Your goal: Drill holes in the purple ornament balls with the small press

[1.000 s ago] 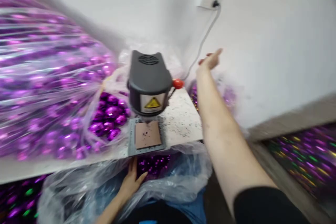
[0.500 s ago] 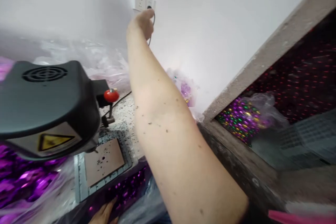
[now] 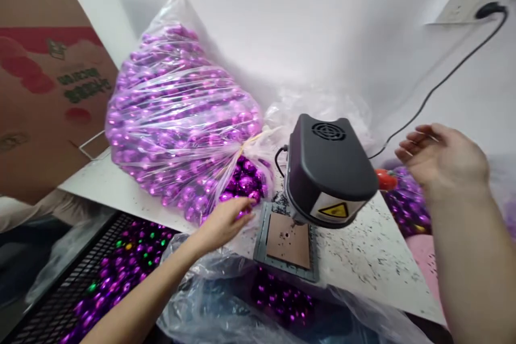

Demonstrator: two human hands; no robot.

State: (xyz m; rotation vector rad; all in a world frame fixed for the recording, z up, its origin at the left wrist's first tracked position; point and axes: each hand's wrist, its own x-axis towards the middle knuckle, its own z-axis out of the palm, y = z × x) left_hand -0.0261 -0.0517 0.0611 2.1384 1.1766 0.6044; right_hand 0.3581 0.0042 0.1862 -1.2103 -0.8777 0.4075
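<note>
My left hand (image 3: 228,220), open with its fingers stretched out, is at the mouth of a clear plastic bag (image 3: 181,113) full of shiny purple beads. Loose purple beads (image 3: 246,180) show at the bag's opening, just above the fingers. My right hand (image 3: 445,156), also open and holding nothing, is raised with its fingers loosely curled. It is to the right of a black bench machine (image 3: 330,166) with a vented cover and a yellow warning label. The machine's red knob (image 3: 386,179) lies nearest to that hand. Under its head sits a brown square plate (image 3: 289,240) with a small hole.
Dark shavings litter the white tabletop (image 3: 363,258). A black plug (image 3: 489,9) sits in the wall socket (image 3: 457,8), its cord trailing down behind the machine. A cardboard box (image 3: 44,86) stands left; a mesh basket (image 3: 64,285) with beads is below. Another person's sleeve (image 3: 36,212) shows at left.
The view has swung left. My right hand has left the plug at the wall socket and come down beside the machine. My left hand has risen from below the plate to the bag's opening.
</note>
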